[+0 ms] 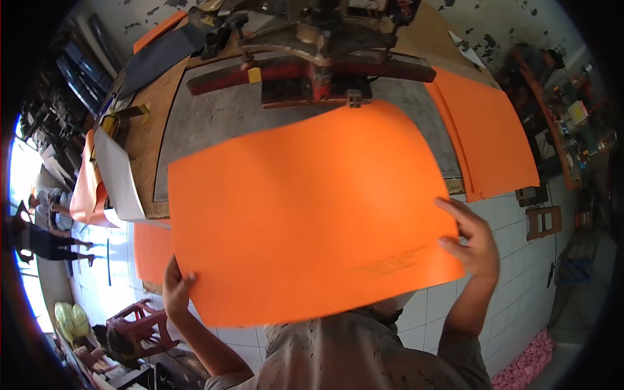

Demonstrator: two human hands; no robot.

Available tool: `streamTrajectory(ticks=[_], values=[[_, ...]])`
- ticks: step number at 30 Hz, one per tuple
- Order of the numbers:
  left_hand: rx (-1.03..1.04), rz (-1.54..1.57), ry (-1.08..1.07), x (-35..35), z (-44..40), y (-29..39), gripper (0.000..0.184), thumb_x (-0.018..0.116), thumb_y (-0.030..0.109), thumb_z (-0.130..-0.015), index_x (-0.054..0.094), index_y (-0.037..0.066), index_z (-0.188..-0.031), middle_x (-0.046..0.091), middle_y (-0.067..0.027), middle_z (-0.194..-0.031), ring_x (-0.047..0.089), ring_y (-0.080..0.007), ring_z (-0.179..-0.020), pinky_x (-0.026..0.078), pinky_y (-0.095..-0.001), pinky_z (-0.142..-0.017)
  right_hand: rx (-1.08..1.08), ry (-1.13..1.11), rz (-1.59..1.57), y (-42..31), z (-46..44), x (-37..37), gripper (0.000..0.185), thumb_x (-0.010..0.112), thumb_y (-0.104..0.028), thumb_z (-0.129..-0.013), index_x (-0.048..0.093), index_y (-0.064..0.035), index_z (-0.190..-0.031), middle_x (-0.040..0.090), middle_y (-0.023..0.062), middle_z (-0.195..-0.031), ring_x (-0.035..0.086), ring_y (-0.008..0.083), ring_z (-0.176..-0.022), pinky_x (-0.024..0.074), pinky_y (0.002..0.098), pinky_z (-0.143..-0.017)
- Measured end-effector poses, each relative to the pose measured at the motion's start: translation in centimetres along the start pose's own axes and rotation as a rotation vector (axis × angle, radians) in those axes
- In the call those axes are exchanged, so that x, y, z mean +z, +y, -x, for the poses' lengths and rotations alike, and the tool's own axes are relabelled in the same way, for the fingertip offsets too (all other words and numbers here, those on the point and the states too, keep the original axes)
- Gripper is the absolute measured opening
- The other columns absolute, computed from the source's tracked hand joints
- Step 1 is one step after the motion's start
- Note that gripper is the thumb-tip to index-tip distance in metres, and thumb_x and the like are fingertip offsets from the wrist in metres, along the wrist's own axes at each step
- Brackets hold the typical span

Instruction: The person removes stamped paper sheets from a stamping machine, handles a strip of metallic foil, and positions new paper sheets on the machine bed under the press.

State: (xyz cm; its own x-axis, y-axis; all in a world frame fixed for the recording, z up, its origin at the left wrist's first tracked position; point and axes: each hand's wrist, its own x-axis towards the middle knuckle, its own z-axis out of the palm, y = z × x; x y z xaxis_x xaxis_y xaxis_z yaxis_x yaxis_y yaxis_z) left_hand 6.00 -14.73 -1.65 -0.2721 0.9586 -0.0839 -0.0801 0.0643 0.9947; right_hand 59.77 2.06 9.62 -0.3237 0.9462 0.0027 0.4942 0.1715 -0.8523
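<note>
A large orange sheet [292,214] spans the space between my two hands, bowed upward at its far right side. Faint dark markings show near its lower right. My left hand [175,289] pinches the sheet's lower left edge, thumb on top and the other fingers partly hidden. At the right edge, my right hand [473,240] grips it between thumb and fingers. Beyond the sheet's far edge stands a machine with a red metal bar [383,70], over a grey work plate [214,107] that the sheet partly covers.
More orange sheets [487,133] lie stacked at the table's right. On the left are a dark sheet [159,62] and a pale sheet [117,172] hanging over the edge. A red plastic stool [140,328] stands lower left. Other people [49,224] are at far left and upper right.
</note>
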Motion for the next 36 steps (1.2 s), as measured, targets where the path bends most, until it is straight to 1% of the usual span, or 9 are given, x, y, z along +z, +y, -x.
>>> streamTrajectory(ticks=[2, 10, 12, 14, 17, 20, 23, 31, 36], values=[[-0.088, 0.085, -0.193, 2.7, 1.2, 0.3, 0.05, 0.08, 0.01, -0.088, 0.056, -0.002, -0.13, 0.07, -0.0068, -0.113, 0.067, -0.0131, -0.105, 0.056, -0.0328, -0.087, 0.014, -0.045, 0.302, -1.2, 1.0, -5.3, 0.061, 0.076, -0.019, -0.085, 0.06, -0.0023, -0.142, 0.062, 0.0168, -0.142, 0.056, 0.0271, -0.136, 0.0392, 0.0384, -0.114], [0.284, -0.135, -0.675, 32.8, -5.4, 2.4, 0.067, 0.071, 0.014, -0.098, 0.035, 0.0, -0.153, 0.066, -0.0159, -0.126, 0.068, -0.0174, -0.109, 0.057, -0.0329, -0.086, 0.205, 0.253, 0.343, 4.4, -0.8, -30.3, 0.076, 0.049, 0.02, -0.077, 0.053, -0.0028, -0.149, 0.048, 0.009, -0.159, 0.036, 0.0193, -0.152, 0.0326, 0.0322, -0.119], [0.614, 0.016, -0.588, 40.3, -9.5, 2.8, 0.071, 0.07, 0.016, -0.099, 0.029, -0.001, -0.156, 0.067, -0.0159, -0.125, 0.07, -0.0193, -0.102, 0.057, -0.0313, -0.082, 0.195, 0.3, 0.635, 6.6, -1.8, -36.3, 0.071, 0.052, 0.016, -0.085, 0.051, -0.009, -0.151, 0.044, 0.0115, -0.16, 0.034, 0.0265, -0.153, 0.0347, 0.0395, -0.12], [-0.092, 0.235, -0.775, 43.1, -11.2, 6.5, 0.071, 0.065, 0.023, -0.102, 0.027, 0.0, -0.158, 0.068, -0.0167, -0.122, 0.07, -0.0233, -0.096, 0.057, -0.0349, -0.081, 0.231, 0.361, 0.805, 11.3, -2.7, -41.9, 0.071, 0.057, 0.011, -0.09, 0.046, -0.0144, -0.156, 0.037, 0.013, -0.164, 0.03, 0.032, -0.154, 0.0344, 0.0486, -0.122], [-0.044, 0.089, -0.755, 44.0, -11.4, 5.4, 0.068, 0.061, 0.031, -0.104, 0.03, 0.003, -0.158, 0.069, -0.0169, -0.116, 0.07, -0.0258, -0.091, 0.056, -0.0392, -0.081, 0.425, 0.554, 1.372, 15.2, -4.2, -40.2, 0.07, 0.068, -0.006, -0.095, 0.041, -0.0185, -0.158, 0.035, 0.0132, -0.165, 0.034, 0.0379, -0.151, 0.0359, 0.0555, -0.119], [0.563, -0.25, -0.972, 38.6, -9.5, 0.9, 0.057, 0.061, 0.034, -0.103, 0.047, 0.004, -0.149, 0.07, -0.0164, -0.107, 0.069, -0.027, -0.092, 0.053, -0.0376, -0.085, 0.338, 0.602, 1.504, 19.3, -7.8, -32.6, 0.07, 0.061, -0.053, -0.099, 0.039, -0.0239, -0.159, 0.027, 0.0133, -0.168, 0.032, 0.0363, -0.151, 0.0255, 0.0614, -0.118], [-0.193, 0.091, -1.637, 25.8, -7.7, -1.3, 0.042, 0.058, 0.028, -0.105, 0.058, 0.002, -0.138, 0.072, -0.0099, -0.114, 0.067, -0.0187, -0.104, 0.053, -0.0362, -0.091, 0.277, 0.38, 0.834, 24.1, -10.1, -23.9, 0.073, 0.058, -0.06, -0.098, 0.043, -0.0194, -0.157, 0.028, 0.0162, -0.167, 0.026, 0.0371, -0.154, 0.0215, 0.0558, -0.123], [-0.905, -0.458, -0.239, -6.5, 4.6, -11.8, 0.022, 0.067, 0.02, -0.094, 0.072, -0.002, -0.099, 0.074, -0.0118, -0.075, 0.068, -0.0178, -0.063, 0.052, -0.031, -0.056, 0.071, 0.192, 0.478, 19.9, -7.8, -21.8, 0.062, 0.076, -0.02, -0.09, 0.053, -0.0126, -0.147, 0.04, 0.0099, -0.161, 0.032, 0.0276, -0.153, 0.0281, 0.0429, -0.124], [-0.252, -1.111, 0.386, -12.6, 4.6, -26.4, 0.045, 0.069, 0.024, -0.091, 0.058, 0.004, -0.13, 0.062, -0.0226, -0.124, 0.061, -0.037, -0.113, 0.052, -0.05, -0.091, 0.068, 0.171, 0.472, 18.4, -6.3, -21.6, 0.048, 0.075, -0.016, -0.089, 0.059, -0.0101, -0.133, 0.046, 0.0081, -0.154, 0.039, 0.0263, -0.147, 0.0316, 0.0411, -0.121]])
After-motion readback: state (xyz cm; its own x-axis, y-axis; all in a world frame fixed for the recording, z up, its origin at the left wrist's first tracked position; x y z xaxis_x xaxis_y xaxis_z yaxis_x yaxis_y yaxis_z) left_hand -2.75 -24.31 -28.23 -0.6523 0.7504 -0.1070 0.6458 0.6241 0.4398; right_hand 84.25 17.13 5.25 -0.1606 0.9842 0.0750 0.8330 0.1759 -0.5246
